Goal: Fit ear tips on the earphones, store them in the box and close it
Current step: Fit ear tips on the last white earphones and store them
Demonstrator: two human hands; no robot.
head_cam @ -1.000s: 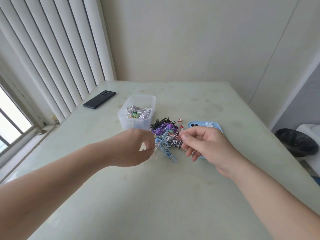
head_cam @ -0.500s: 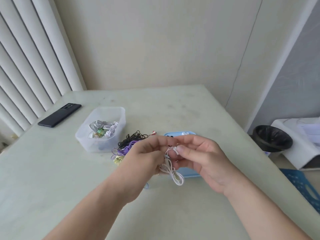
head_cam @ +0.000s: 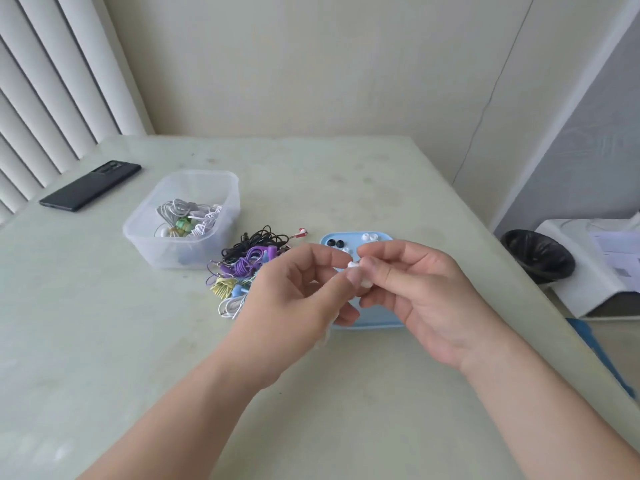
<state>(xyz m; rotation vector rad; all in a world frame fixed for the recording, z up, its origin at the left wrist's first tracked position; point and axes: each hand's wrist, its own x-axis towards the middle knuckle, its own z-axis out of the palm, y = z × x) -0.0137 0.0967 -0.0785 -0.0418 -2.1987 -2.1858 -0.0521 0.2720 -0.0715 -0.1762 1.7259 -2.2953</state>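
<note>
L hand (head_cam: 298, 292) & R hand (head_cam: 419, 292) meet fingertip-to-fingertip, both pinching white ear tip (head_cam: 353, 264); box (head_cam: 162, 254) lies left, nearer L hand.

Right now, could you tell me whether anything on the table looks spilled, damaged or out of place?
Nothing stands out. The clear box stands upright, the earphone pile lies beside it, ear tips sit on the blue tray, and the left hand and right hand pinch a white earpiece.

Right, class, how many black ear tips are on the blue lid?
2. One black ear tip sits near the blue lid's far left corner, the second just right of it. The left hand and right hand cover much of it; more may be hidden.
</note>
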